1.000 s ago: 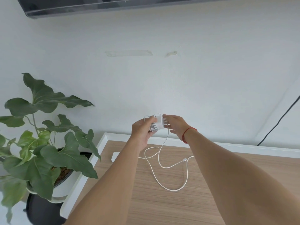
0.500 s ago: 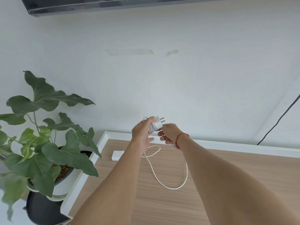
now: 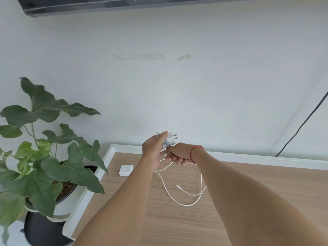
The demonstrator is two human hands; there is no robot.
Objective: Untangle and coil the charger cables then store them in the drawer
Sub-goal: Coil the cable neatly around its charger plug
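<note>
Coiling step. Left hand [image 3: 154, 151] grips small white plastic charger plug [image 3: 169, 141] above wood-grain counter [image 3: 177, 219], fingers closed round it w/ cable turns. Right hand [image 3: 179, 153] just below plug, fingers pinching thin white cable [image 3: 177, 201]; slack lies on counter. Next: prob. another wrap.

- white charger plug [image 3: 170, 140]: prongs pointing up-right, held above the surface; several cable turns wound round its body
- white cable [image 3: 179, 203]: slack looping on the surface; connector end [image 3: 178, 186] lying free
</note>
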